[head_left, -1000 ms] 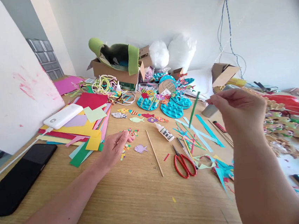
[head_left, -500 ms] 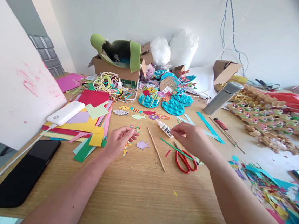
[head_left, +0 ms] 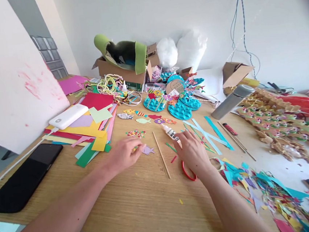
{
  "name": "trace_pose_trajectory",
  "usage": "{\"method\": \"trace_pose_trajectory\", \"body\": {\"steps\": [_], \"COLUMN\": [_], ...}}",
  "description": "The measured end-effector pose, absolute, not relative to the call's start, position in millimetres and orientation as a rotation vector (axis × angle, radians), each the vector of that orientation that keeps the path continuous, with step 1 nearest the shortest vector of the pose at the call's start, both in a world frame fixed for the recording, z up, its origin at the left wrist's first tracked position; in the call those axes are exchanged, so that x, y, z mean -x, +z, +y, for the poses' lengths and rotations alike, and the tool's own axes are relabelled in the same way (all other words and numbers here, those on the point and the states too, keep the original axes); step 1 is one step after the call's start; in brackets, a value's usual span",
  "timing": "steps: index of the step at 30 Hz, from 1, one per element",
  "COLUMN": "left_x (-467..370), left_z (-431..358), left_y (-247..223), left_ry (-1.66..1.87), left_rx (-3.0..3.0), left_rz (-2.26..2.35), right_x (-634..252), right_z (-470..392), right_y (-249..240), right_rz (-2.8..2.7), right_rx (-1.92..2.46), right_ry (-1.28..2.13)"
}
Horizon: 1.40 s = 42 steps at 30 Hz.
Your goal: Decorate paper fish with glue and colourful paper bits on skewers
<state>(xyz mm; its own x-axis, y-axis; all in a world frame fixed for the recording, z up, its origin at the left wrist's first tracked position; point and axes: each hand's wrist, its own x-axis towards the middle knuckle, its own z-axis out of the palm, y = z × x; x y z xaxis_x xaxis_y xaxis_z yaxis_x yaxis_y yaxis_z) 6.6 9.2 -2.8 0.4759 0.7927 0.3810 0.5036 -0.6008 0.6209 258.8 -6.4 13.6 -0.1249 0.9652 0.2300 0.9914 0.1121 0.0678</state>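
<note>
My left hand is closed in a pinch beside the purple paper fish, partly covering it; anything between the fingertips is too small to make out. Behind that hand lie small colourful paper bits. My right hand reaches palm down over the red-handled scissors, its fingers apart. It hides most of the scissors. Its fingertips are close to the white glue bottle; whether they touch is unclear. A thin wooden stick lies between my hands.
Coloured paper sheets, a power bank and a phone are on the left. Paper fish and blue craft discs lie farther back. A grey flask and paper scraps are on the right.
My left hand has moved nearer the purple fish, uncovering the colourful bits behind. My right hand has turned palm down and come over the scissors; green strips beside it now show.
</note>
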Motion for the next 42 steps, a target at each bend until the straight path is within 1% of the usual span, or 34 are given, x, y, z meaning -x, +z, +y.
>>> {"method": "trace_pose_trajectory", "body": {"steps": [3,6,9,11,14,15,20,24,26,28,33,38,42], "left_x": [-12.3,-17.2,-20.1,-21.5,-23.4,-23.9,-24.5,-24.3,-24.7,-25.3,-25.3,-24.0,-23.6], "left_z": [-1.3,-9.9,-15.5,-18.3,-21.5,-22.1,-21.9,-20.8,-20.8,-21.0,-20.8,-19.2,-19.1], "left_y": [-0.4,3.5,6.0,5.5,1.1,-0.8,-8.0,-8.7,-8.8,-9.3,-9.9,-8.4,-7.5], "left_ry": [0.676,0.471,0.338,0.296,0.285,0.282,0.260,0.240,0.238,0.237,0.223,0.221,0.219], "left_rx": [-2.663,-2.783,-2.823,-2.834,-2.848,-2.853,-2.863,-2.850,-2.849,-2.851,-2.852,-2.852,-2.852], "left_rz": [1.060,1.147,1.218,1.237,1.237,1.237,1.207,1.192,1.194,1.197,1.197,1.195,1.202], "right_x": [-261.4,-262.8,-263.3,-262.3,-255.8,-252.3,-234.5,-230.2,-229.9,-228.7,-220.8,-211.9,-207.9], "right_z": [17.8,35.5,39.3,37.2,32.8,31.4,25.1,23.2,23.3,22.9,15.5,5.6,2.2], "right_y": [9.4,-0.8,-0.4,7.8,23.1,26.8,29.4,22.6,17.3,11.0,-0.6,-5.5,-8.1], "right_rz": [-2.158,-2.201,-1.965,-1.713,-1.388,-1.312,-0.970,-0.766,-0.723,-0.765,-1.190,-1.574,-1.766], "right_rx": [2.058,2.099,2.031,1.888,1.587,1.496,1.159,1.019,1.003,1.023,1.173,1.272,1.298], "right_ry": [-0.271,-0.176,-0.112,0.068,0.659,0.776,1.061,1.236,1.254,1.191,0.833,0.635,0.476]}}
